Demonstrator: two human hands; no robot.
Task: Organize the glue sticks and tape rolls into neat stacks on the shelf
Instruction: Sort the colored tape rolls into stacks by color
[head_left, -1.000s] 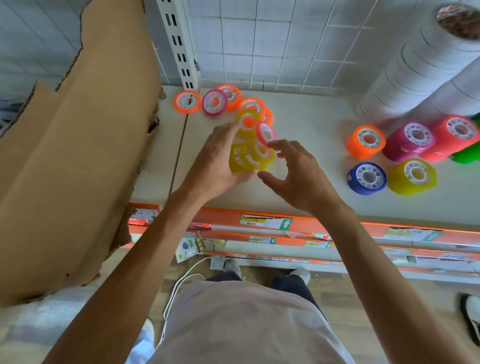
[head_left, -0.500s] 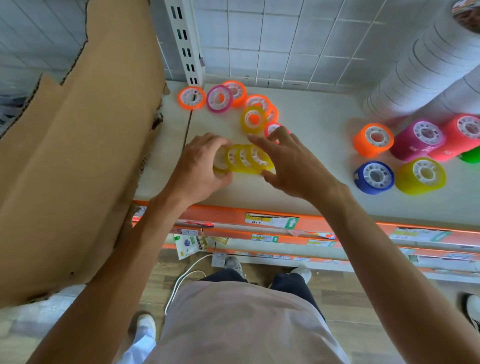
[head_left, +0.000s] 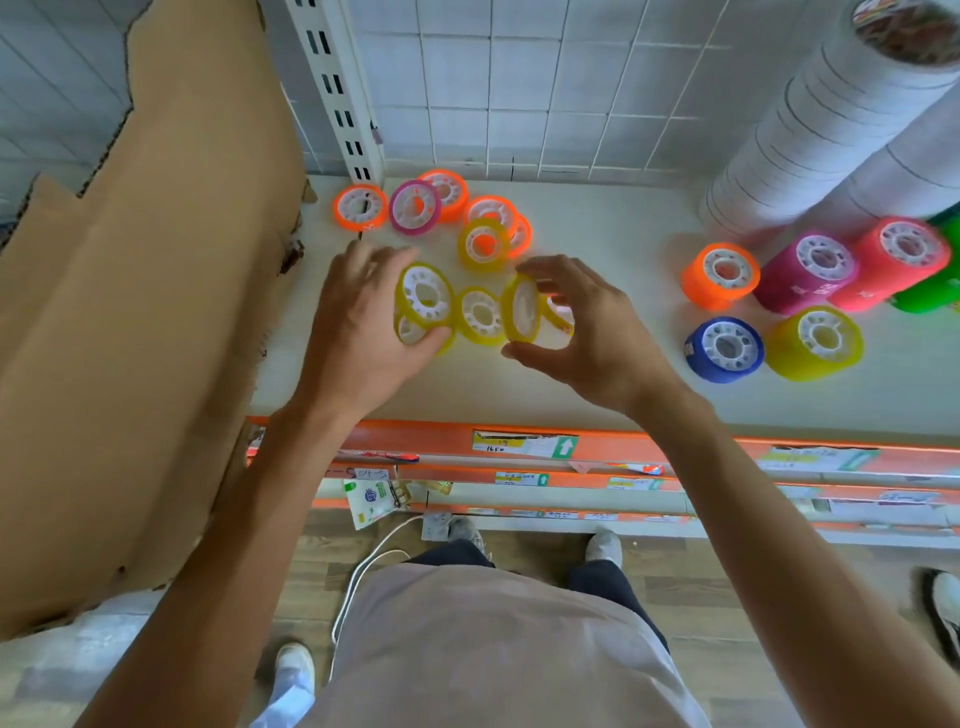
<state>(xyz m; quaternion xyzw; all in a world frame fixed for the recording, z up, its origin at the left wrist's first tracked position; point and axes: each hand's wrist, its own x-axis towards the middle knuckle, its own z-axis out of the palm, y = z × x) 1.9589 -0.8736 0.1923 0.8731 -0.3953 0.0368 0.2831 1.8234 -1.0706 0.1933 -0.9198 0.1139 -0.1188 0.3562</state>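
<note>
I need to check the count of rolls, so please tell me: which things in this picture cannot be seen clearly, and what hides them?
- Head view: a yellow roll under the left hand; the palm and another roll cover most of it.
- The roll behind the right hand: fingers and blur hide its colour.
- Green roll: cut off by the right edge.
- White roll stack: its top is cut off by the frame edge.
- Shelf price labels: too small to read.

Both bare arms are reaching forward over the shelf (head_left: 597, 384); the left hand (head_left: 358, 327) is gripping yellow tape rolls (head_left: 423, 301), the right hand (head_left: 587, 332) is curling round another yellow roll (head_left: 522, 312)
</note>
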